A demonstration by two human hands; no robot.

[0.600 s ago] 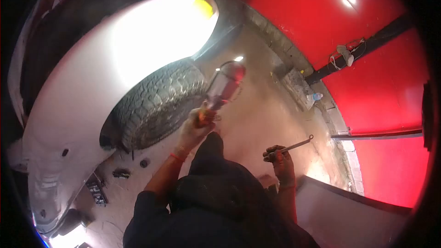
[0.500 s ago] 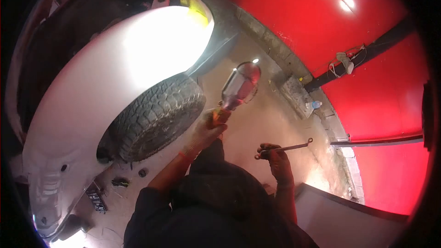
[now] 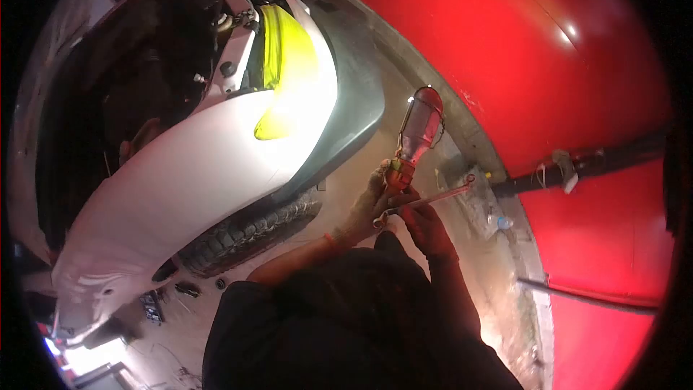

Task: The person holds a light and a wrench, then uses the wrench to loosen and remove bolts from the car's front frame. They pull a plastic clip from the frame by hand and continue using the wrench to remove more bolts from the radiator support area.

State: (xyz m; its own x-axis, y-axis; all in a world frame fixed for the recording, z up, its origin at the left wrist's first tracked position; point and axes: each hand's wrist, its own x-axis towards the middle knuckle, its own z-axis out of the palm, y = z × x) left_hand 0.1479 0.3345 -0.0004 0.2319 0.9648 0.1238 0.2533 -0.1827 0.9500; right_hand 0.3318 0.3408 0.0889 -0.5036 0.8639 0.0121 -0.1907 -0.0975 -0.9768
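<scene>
A caged inspection lamp points up and away in front of me, its handle wrapped by the fingers of my left hand. Close below that handle, my right hand is closed on a long double-ended ring wrench. One ring end lies near my left wrist, and the other reaches out to the right. My two hands overlap in this view. On my left is the white fender of a vehicle, with a tyre under it.
A bright yellow piece lies at the fender's front corner, above a dark bumper. A red wall with a dark pipe runs along the right. A plastic bottle sits by its concrete base. Small dark items lie below the tyre.
Both hands have moved forward and right, and the right hand with the wrench has come up beside the left. The view has shifted toward the vehicle's front, showing more of the yellow piece.
</scene>
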